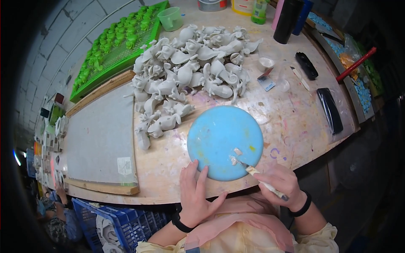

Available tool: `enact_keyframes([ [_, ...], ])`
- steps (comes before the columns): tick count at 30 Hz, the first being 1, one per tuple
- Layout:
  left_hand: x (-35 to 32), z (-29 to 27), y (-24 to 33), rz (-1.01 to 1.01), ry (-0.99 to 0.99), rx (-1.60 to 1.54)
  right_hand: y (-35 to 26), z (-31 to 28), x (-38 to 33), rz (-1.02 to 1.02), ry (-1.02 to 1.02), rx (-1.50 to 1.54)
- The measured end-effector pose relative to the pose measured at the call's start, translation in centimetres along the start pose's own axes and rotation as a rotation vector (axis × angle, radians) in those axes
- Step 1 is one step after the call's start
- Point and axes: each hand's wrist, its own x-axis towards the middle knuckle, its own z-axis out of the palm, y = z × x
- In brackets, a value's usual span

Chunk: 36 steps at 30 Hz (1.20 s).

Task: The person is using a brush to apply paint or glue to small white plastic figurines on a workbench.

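Note:
A round blue disc (225,130) lies on the worktable in front of me. Small dabs of whitish paste (233,160) sit on its near part. My right hand (279,184) grips a small knife-like tool (266,184) with a pale, worn handle; its thin metal tip reaches the paste. At the disc's near left edge rests my left hand (197,194), fingers spread and fingertips on the rim, holding nothing. Just beyond the disc is a heap of unpainted grey chameleon-like figurines (185,74), many with curled tails.
On the left lie a grey board (99,139) with wooden edges and a green tray (122,50) of green pieces. To the right are a black case (329,110), a white knife (300,79) and a black tumbler (288,21). A blue crate (122,227) stands below the table edge.

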Motion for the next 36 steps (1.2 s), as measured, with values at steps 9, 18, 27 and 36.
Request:
enact_keyframes([
  [9, 0.0, 0.0, -0.2, 0.000, 0.002, -0.028, -0.3, 1.6, 2.1, 0.221, 0.209, 0.190],
  [18, -0.1, -0.1, -0.2, -0.010, -0.014, -0.019, -0.6, 1.7, 3.1, 0.264, 0.134, 0.176],
  [27, -0.1, -0.2, -0.1, -0.009, -0.012, -0.018, -0.9, 0.1, 3.1, 0.304, 0.065, 0.229],
  [36, 0.1, -0.1, 0.0, -0.003, -0.005, -0.021, -0.4, 0.6, 2.7, 0.265, 0.113, 0.248],
])
